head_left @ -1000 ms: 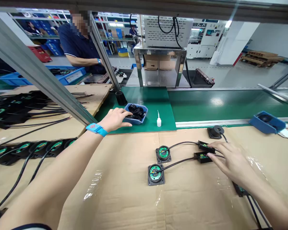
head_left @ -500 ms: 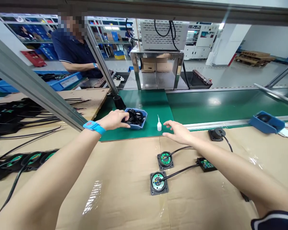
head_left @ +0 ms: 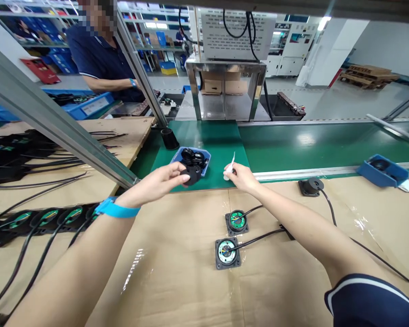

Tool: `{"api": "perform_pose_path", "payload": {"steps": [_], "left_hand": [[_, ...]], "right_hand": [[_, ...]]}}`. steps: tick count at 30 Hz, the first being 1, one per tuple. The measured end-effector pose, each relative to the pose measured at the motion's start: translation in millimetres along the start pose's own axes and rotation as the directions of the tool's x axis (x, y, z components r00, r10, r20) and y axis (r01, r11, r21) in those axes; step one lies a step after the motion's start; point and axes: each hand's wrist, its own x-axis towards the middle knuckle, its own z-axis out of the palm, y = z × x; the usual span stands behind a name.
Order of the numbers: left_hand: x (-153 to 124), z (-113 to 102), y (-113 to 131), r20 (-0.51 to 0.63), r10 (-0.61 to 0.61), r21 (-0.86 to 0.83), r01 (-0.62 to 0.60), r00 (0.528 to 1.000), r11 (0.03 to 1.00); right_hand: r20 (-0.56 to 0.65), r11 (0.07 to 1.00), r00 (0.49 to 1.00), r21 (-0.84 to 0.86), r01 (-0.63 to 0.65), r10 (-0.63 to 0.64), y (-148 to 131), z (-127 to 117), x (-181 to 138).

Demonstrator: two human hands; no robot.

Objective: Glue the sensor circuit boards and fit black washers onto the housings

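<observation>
A person's two bare hands are working over a cardboard-covered bench. The left hand [head_left: 158, 182], which is wearing one blue wrist strap [head_left: 117, 210], is pinching a single black round part [head_left: 191, 175] between thumb and fingertips. How the part is facing is hard to make out. Just beyond those fingertips, one small blue bin [head_left: 206, 157] is holding a heap of similar black parts, too tangled to count. The right hand [head_left: 242, 177] is closing its fingers around one small white bottle [head_left: 229, 167]. The bottle's body is mostly hidden in the grip, and its long axis is standing nearly upright, with the thin nozzle pointing up and leaning slightly right. Nearer the person than the right hand, under the forearm, two square black units [head_left: 236, 221] with round green faces are lying flat, each trailing one black cable. The cables' far ends are hidden behind the arm. To the right of the right hand, one more black unit [head_left: 310, 186] is sitting with its own cable, and well beyond it is a second blue tray [head_left: 383, 171]. Left of the left wrist, a row of green-faced units [head_left: 37, 219] is running off the edge, at least four showing. Across the bench, another person [head_left: 102, 59] is standing.
</observation>
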Motion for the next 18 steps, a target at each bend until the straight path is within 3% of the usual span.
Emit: {"api": "perform_pose_path", "payload": {"steps": [4, 7, 12, 18], "left_hand": [[-42.5, 53.6, 8.2, 0.282, 0.0, -0.199, 0.058, 0.96, 0.978], [-59.9, 80.0, 5.0, 0.379, -0.038, -0.24, 0.138, 0.925, 0.961], [-69.5, 90.7, -7.4, 0.3, -0.155, -0.219, 0.226, 0.941, 0.949], [-77.3, 83.7, -11.3, 0.237, -0.124, -0.222, 0.178, 0.963, 0.959]], "right_hand": [[-0.114, 0.981, 0.993, 0.182, 0.06, -0.04, -8.6, -19.9, -47.2], [-0.135, 0.948, 0.99, 0.311, 0.072, -0.031, -17.6, -34.2, -96.4], [-0.233, 0.827, 0.972, 0.552, 0.106, 0.03, -24.7, -40.6, -160.7], [-0.276, 0.684, 0.941, 0.726, 0.072, 0.194, -19.8, -22.2, -183.5]]}}
